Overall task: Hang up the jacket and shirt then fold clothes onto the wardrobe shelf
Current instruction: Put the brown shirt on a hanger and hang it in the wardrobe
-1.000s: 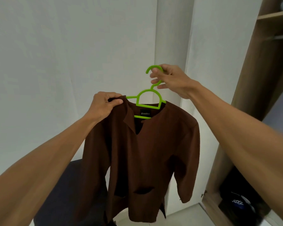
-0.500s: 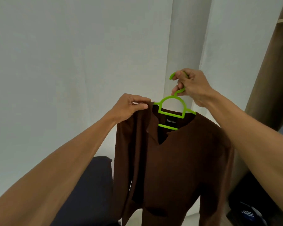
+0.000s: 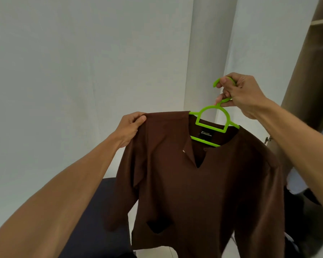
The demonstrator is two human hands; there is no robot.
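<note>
The brown shirt (image 3: 203, 183), notched at the neck with a black label inside, hangs front-on from a lime-green plastic hanger (image 3: 211, 125). The hook rises toward 1 o'clock, one shoulder is stretched toward 9 o'clock, and the sleeves droop toward 6.

shirt (image 3: 203, 183) – matt brown cloth | hanger (image 3: 212, 125) – smooth green plastic

The only writing is on a small black label (image 3: 206, 134) sewn inside the neck of the brown shirt (image 3: 203, 192). It shows between the bars of the green hanger (image 3: 211, 127). Its white lettering starts with a large "Z"; the smaller letters are too blurred to read.
</note>
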